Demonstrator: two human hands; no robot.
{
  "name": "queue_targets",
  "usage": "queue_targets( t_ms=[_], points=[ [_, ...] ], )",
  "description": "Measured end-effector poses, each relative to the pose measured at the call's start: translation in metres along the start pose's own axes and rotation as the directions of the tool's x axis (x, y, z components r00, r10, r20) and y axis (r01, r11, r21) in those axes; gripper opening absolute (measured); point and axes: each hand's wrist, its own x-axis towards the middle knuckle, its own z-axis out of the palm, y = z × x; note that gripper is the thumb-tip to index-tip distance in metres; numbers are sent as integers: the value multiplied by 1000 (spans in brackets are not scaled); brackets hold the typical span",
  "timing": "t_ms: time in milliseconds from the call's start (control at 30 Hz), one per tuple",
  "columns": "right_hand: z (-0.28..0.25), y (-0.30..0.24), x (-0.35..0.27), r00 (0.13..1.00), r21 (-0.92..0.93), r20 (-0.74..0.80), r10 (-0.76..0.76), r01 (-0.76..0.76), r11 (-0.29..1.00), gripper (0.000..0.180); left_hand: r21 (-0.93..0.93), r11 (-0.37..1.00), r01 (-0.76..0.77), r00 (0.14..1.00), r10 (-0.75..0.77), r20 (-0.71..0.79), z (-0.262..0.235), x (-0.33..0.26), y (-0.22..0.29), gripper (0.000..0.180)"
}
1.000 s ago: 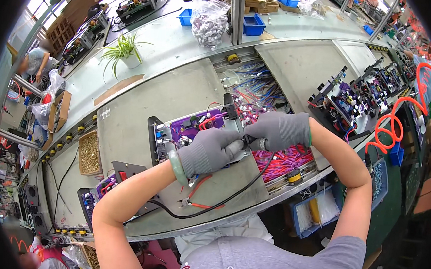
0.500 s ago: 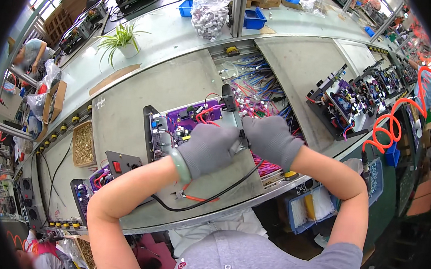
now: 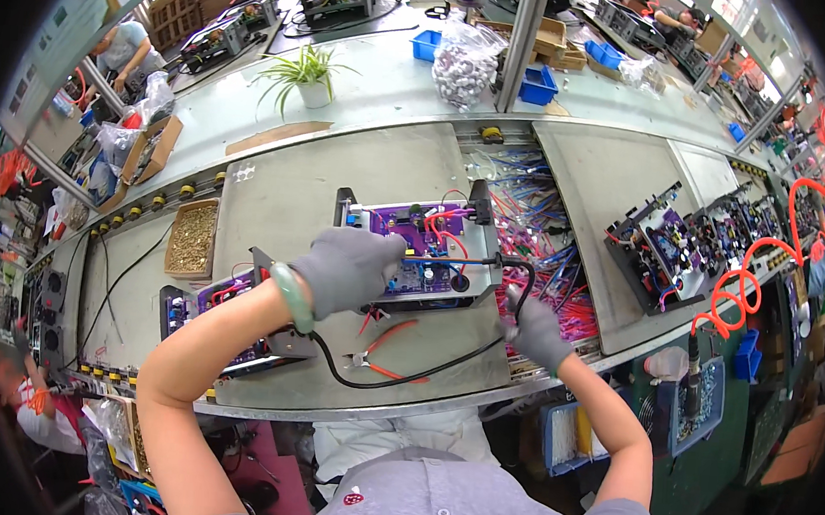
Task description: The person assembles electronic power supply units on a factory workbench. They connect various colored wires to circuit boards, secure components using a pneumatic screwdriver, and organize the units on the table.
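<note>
A purple circuit board (image 3: pixel 423 235) sits in a metal chassis (image 3: pixel 448 293) on the grey bench. My left hand (image 3: pixel 350 268), in a grey glove with a green bangle at the wrist, lies over the board's left part and grips a slim blue tool (image 3: pixel 464 261). The tool's black cable (image 3: pixel 405 380) loops down across the bench. My right hand (image 3: pixel 535 331), also gloved, is at the tray of pink and red wires (image 3: pixel 562 290), right of the chassis, fingers curled beside the cable loop. I cannot tell what it holds. Red-handled pliers (image 3: pixel 378 350) lie below the chassis.
A second purple board (image 3: pixel 225 307) stands at the left, near a tray of brass screws (image 3: pixel 192 236). More boards (image 3: pixel 668 245) and an orange coiled hose (image 3: pixel 761 269) are on the right. Behind are a potted plant (image 3: pixel 308 79), a bag of parts (image 3: pixel 462 62) and blue bins (image 3: pixel 536 84).
My right hand has left the board and moved right and down to the wire tray. My left hand stays on the board with the tool.
</note>
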Motion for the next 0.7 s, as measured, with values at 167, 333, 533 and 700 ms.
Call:
queue_targets(
  t_ms=[167, 333, 533, 700],
  points=[
    [-62, -16, 36, 989, 480, -148, 16, 58, 875, 73, -749, 658, 82, 963, -245, -110, -19, 8, -2, 22],
    [-132, -78, 84, 895, 399, -416, -164, 342, 851, 52, -914, 345, -214, 929, -218, -300, -12, 51, 35, 24],
    [-132, -106, 124, 795, 40, -500, -345, 419, 907, 45, -812, 537, -229, 893, -217, -395, 2, 70, 49, 23],
    [-140, -104, 123, 848, -181, -345, -402, 360, 915, 29, -786, 579, -215, 894, -208, -397, 8, 67, 43, 24]
  ],
)
